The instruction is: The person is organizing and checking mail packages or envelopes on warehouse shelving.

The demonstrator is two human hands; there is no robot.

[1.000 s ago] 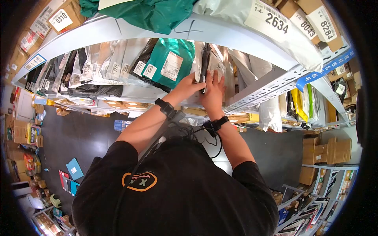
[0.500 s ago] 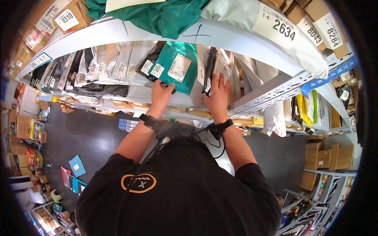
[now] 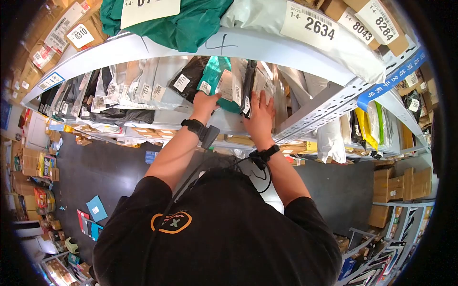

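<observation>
My left hand [image 3: 205,107] is closed on the lower left edge of a green mailer bag [image 3: 213,71] with white labels, which stands among parcels on the shelf. Just left of it leans a black bag [image 3: 194,74] labelled 7711. My right hand [image 3: 260,118] lies with fingers spread against a pale, shiny parcel [image 3: 264,81]. Between the green bag and the right hand stands a narrow black parcel [image 3: 248,81]. The undersides of my left fingers are hidden.
The metal shelf beam [image 3: 167,45] arches above my hands, with a large green bag [image 3: 191,24] and a white bag [image 3: 272,19] on top. A slotted upright [image 3: 329,107] stands to the right. Flat parcels [image 3: 97,209] lie on the floor at left.
My left hand has moved right and slightly up. The green bag has shifted right and looks narrower, showing more of the black 7711 bag. My right hand stays at the pale parcel.
</observation>
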